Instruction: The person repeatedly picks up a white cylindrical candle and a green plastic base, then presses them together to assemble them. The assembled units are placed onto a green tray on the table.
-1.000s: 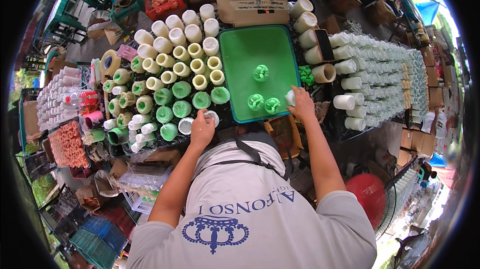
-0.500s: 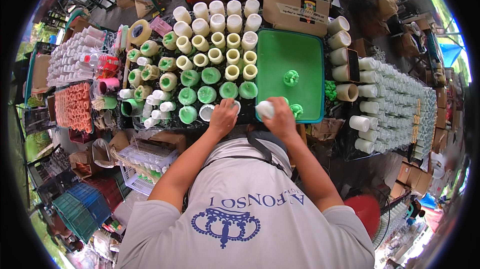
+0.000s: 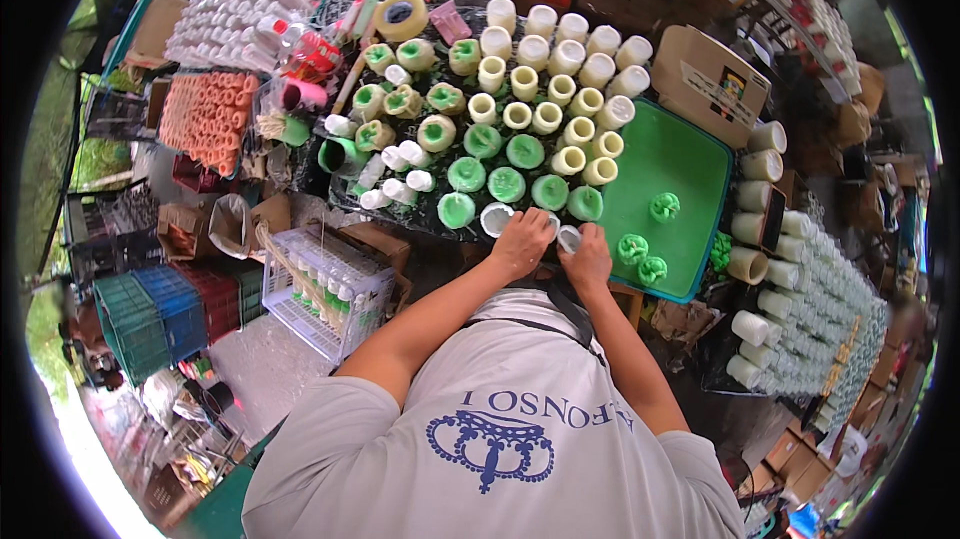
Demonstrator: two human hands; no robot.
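Note:
At the table's near edge my left hand [image 3: 524, 245] has its fingers closed round a white cup, mostly hidden under them. Just right of it, my right hand [image 3: 588, 259] grips another white cup [image 3: 569, 238], its open mouth facing up and away. Left of my hands stands a white-rimmed cup [image 3: 496, 220]. Beyond lie several round cups filled with green [image 3: 503, 185], then rows of hollow cream cylinders [image 3: 547, 118] and white cylinders [image 3: 567, 57]. To the right, a green tray [image 3: 670, 154] holds 3 knotted green pieces [image 3: 664, 207].
A cardboard box [image 3: 711, 85] stands behind the tray. Right of it are rows of clear glasses [image 3: 815, 289]. On the left are a tape roll [image 3: 401, 17], brown-and-green cylinders [image 3: 437, 133], a bottle with a red label [image 3: 309, 54] and orange tubes [image 3: 205, 114]. A lilac crate [image 3: 330, 289] stands below the table edge.
The view has swung, shifting the table rightward in the picture. My right hand has moved from the tray's near left corner to beside my left hand, carrying the white cup.

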